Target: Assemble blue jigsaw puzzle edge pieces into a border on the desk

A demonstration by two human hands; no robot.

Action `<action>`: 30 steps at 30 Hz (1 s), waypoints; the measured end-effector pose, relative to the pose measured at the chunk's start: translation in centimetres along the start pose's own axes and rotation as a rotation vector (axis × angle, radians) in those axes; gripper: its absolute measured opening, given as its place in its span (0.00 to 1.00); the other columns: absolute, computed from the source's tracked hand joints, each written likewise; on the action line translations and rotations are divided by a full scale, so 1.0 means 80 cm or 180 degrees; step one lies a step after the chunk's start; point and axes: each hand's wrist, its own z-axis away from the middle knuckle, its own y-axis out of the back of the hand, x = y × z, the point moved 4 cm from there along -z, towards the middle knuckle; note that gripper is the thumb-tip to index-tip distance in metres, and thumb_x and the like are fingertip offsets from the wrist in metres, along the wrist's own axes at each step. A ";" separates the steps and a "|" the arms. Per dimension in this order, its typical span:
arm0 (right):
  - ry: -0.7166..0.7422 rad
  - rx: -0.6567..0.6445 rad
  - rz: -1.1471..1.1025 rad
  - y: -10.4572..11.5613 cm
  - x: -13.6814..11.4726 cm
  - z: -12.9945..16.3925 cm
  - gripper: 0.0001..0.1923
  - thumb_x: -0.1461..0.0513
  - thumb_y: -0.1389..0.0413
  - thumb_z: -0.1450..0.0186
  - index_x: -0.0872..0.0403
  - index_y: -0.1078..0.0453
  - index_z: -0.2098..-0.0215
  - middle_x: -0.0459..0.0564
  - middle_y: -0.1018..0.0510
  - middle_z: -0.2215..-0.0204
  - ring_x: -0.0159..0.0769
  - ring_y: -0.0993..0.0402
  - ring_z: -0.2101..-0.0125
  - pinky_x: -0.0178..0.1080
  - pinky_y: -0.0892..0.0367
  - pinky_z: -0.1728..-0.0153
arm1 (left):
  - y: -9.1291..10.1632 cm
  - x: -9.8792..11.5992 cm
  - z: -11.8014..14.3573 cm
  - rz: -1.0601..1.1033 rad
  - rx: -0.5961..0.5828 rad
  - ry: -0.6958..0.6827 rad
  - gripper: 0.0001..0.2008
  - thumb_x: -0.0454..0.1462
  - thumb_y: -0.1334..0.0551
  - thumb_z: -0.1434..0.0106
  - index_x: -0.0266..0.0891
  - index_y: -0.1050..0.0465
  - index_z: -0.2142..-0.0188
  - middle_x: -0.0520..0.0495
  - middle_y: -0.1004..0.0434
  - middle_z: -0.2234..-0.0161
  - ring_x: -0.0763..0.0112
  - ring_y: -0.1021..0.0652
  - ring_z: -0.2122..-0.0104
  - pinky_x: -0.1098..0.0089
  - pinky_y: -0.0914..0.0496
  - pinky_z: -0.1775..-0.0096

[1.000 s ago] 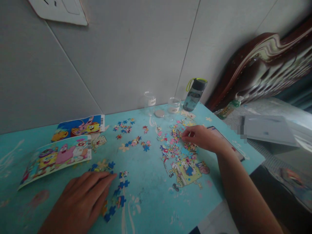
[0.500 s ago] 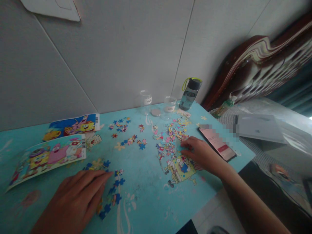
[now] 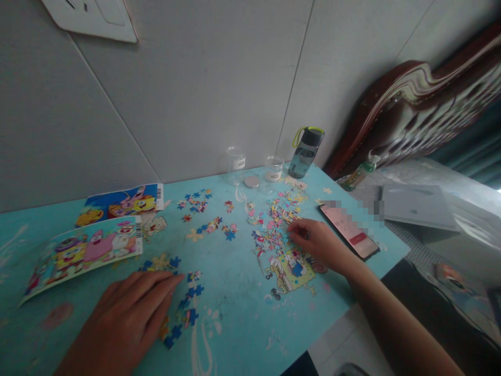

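Note:
My left hand (image 3: 135,313) lies low over the table at the left, fingers stretched out, its fingertips beside a strip of joined blue puzzle pieces (image 3: 186,308). More blue and yellow puzzle pieces (image 3: 176,262) show just behind its knuckles. At the right edge of a heap of small loose puzzle pieces (image 3: 270,237) is my right hand (image 3: 313,240), with thumb and fingers drawn together in a pinch. Whatever is between those fingertips is too small to make out. Several separate puzzle pieces (image 3: 230,231) and small joined groups lie between the hands, farther back.
Two printed picture sheets (image 3: 84,248) overlap at the left. Along the wall stand two clear jars (image 3: 236,164), a round lid (image 3: 251,181) and a dark water bottle (image 3: 306,152). A phone (image 3: 348,230) lies right of my right hand, near the table's edge.
My right hand has shifted slightly left over the heap, and its thumb and fingers have come closer together. My left hand stays at the joined pieces. The view has tilted a little.

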 end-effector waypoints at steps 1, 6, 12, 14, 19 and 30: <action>0.0022 0.0080 0.0058 -0.001 0.002 -0.001 0.08 0.61 0.46 0.33 0.52 0.25 0.61 0.47 0.22 0.70 0.34 0.28 0.72 0.36 0.36 0.69 | 0.001 0.001 -0.001 -0.0002 -0.0005 -0.0003 0.15 0.43 0.46 0.30 0.47 0.27 0.47 0.46 0.23 0.53 0.58 0.25 0.54 0.56 0.36 0.51; 0.0233 0.0401 0.0348 0.000 0.011 -0.001 0.13 0.62 0.47 0.31 0.51 0.23 0.52 0.53 0.22 0.58 0.39 0.25 0.62 0.42 0.32 0.57 | 0.002 0.003 -0.002 0.0011 -0.0037 -0.0016 0.16 0.43 0.46 0.30 0.47 0.29 0.46 0.46 0.24 0.53 0.56 0.26 0.54 0.56 0.36 0.52; 0.0517 0.0130 0.0054 0.012 0.004 0.038 0.14 0.56 0.44 0.31 0.45 0.24 0.49 0.52 0.24 0.56 0.40 0.26 0.57 0.43 0.31 0.52 | -0.001 0.000 0.000 0.0098 0.0024 -0.0021 0.16 0.46 0.45 0.30 0.49 0.29 0.47 0.47 0.24 0.53 0.53 0.26 0.54 0.54 0.37 0.52; 0.0551 -0.0190 -0.0093 0.012 0.003 0.052 0.13 0.55 0.43 0.31 0.45 0.23 0.50 0.51 0.24 0.56 0.40 0.26 0.56 0.43 0.31 0.52 | -0.003 -0.002 0.001 0.0071 -0.0004 -0.0027 0.16 0.46 0.46 0.30 0.49 0.28 0.46 0.47 0.23 0.53 0.53 0.26 0.54 0.54 0.37 0.52; 0.0268 -0.0308 -0.0260 0.012 0.016 0.053 0.09 0.56 0.43 0.31 0.50 0.23 0.63 0.51 0.23 0.63 0.39 0.25 0.61 0.42 0.30 0.56 | -0.007 -0.005 0.001 -0.0069 0.0015 -0.0063 0.17 0.46 0.45 0.31 0.48 0.27 0.47 0.47 0.23 0.53 0.57 0.25 0.54 0.57 0.36 0.52; 0.0802 -0.0542 -0.0282 0.009 0.007 0.064 0.11 0.54 0.42 0.32 0.45 0.22 0.53 0.50 0.26 0.57 0.38 0.27 0.58 0.42 0.31 0.54 | -0.004 -0.007 -0.003 -0.0006 -0.0003 0.0039 0.16 0.44 0.46 0.30 0.46 0.25 0.49 0.45 0.23 0.54 0.60 0.25 0.55 0.59 0.36 0.52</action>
